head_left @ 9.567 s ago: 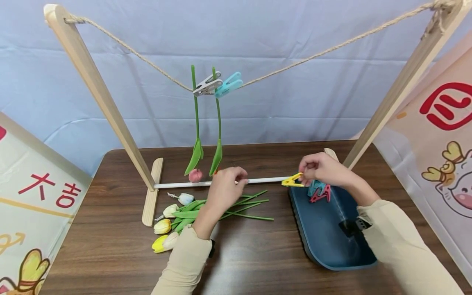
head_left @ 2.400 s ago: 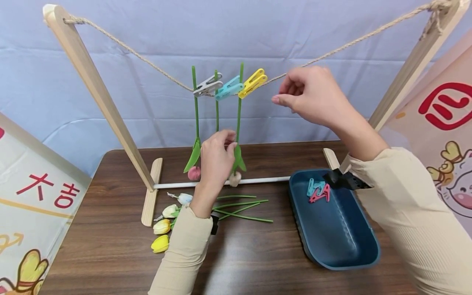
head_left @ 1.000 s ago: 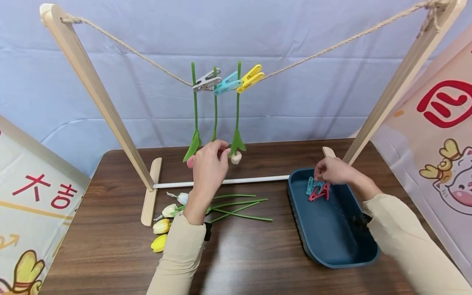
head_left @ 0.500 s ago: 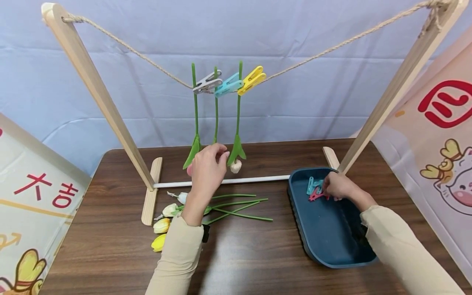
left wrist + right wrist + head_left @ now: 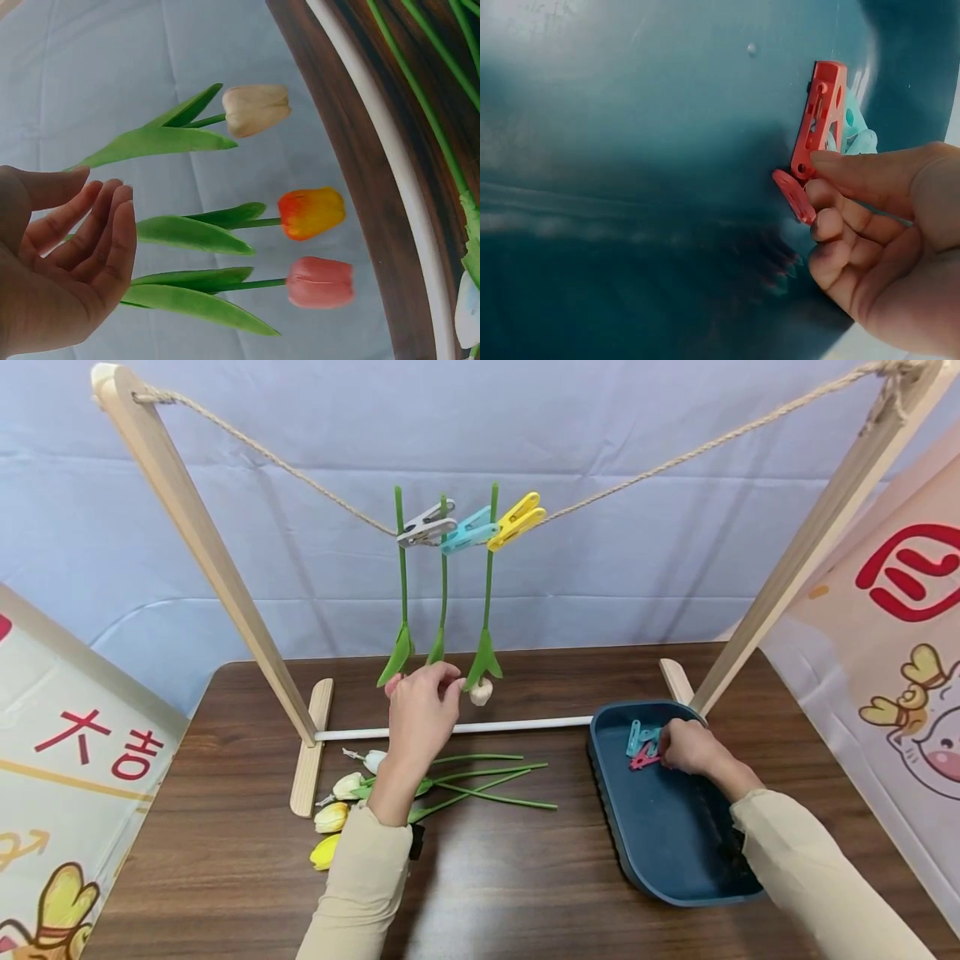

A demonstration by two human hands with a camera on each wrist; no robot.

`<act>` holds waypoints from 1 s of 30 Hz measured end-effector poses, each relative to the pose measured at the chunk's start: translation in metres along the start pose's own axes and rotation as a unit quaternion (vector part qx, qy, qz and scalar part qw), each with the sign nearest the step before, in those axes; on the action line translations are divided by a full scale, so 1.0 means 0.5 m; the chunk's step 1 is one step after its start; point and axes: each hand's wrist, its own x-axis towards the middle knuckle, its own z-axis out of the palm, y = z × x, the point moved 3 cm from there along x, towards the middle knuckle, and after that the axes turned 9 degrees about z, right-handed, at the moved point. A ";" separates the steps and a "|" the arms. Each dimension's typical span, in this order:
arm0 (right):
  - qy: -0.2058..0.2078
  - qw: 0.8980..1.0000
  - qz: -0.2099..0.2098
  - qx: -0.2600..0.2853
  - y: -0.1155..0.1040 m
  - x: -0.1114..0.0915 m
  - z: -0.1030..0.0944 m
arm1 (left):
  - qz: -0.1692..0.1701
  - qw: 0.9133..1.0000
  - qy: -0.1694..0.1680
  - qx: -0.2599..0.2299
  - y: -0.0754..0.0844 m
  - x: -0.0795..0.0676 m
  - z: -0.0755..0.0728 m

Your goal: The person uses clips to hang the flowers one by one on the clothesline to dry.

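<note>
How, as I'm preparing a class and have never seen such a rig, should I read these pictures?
There is no machine, just a person's bare left hand and right hand. The wide picture comes from a camera on the head; the two close ones from a camera on each wrist. A wooden frame stands on the table, with a rope strung across it. Three tulips hang bloom-down from the rope by a grey clip, a light blue clip and a yellow clip. Loose tulips and a dark blue tray lie on the table. The left hand is beside the hanging tulips and seems to hold nothing; the right hand's fingers pinch a red clip in the tray.
</note>
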 end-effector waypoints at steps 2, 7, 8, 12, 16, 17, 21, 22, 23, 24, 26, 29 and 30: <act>-0.004 1.000 -0.001 0.002 -0.001 -0.001 0.002 | 0.004 1.000 -0.002 -0.007 -0.002 -0.002 0.002; -0.006 1.000 -0.002 0.005 -0.001 -0.003 0.005 | 0.004 1.000 -0.002 -0.011 -0.006 -0.007 0.004; -0.006 1.000 0.000 0.003 -0.001 -0.003 0.005 | 0.004 1.000 -0.001 -0.010 -0.007 -0.007 0.004; -0.011 1.000 0.010 0.002 0.000 -0.004 0.006 | 0.002 1.000 -0.002 0.002 -0.009 -0.009 0.004; -0.019 1.000 0.008 0.012 0.000 -0.006 0.010 | -0.006 1.000 -0.010 0.006 -0.011 -0.012 0.006; -0.020 1.000 0.005 0.015 0.001 -0.006 0.011 | -0.009 1.000 -0.012 0.005 -0.012 -0.012 0.006; -0.021 0.999 -0.024 0.025 0.001 -0.008 0.013 | -0.011 1.000 -0.015 -0.002 -0.013 -0.014 0.007; -0.020 0.999 -0.032 0.027 0.001 -0.008 0.013 | -0.011 1.000 -0.015 0.002 -0.013 -0.015 0.007; -0.019 0.999 -0.039 0.029 0.001 -0.009 0.013 | -0.009 1.000 -0.013 0.005 -0.013 -0.016 0.007; -0.020 0.998 -0.044 0.031 0.001 -0.009 0.014 | -0.007 1.000 -0.013 0.007 -0.013 -0.017 0.007; -0.021 0.998 -0.050 0.037 0.000 -0.010 0.016 | -0.001 1.000 -0.012 0.010 -0.014 -0.019 0.008; -0.025 0.998 -0.052 0.040 -0.001 -0.010 0.019 | 0.003 1.000 -0.012 0.003 -0.015 -0.020 0.009; -0.026 0.997 -0.052 0.041 -0.002 -0.010 0.020 | 0.002 1.000 -0.014 -0.001 -0.016 -0.021 0.010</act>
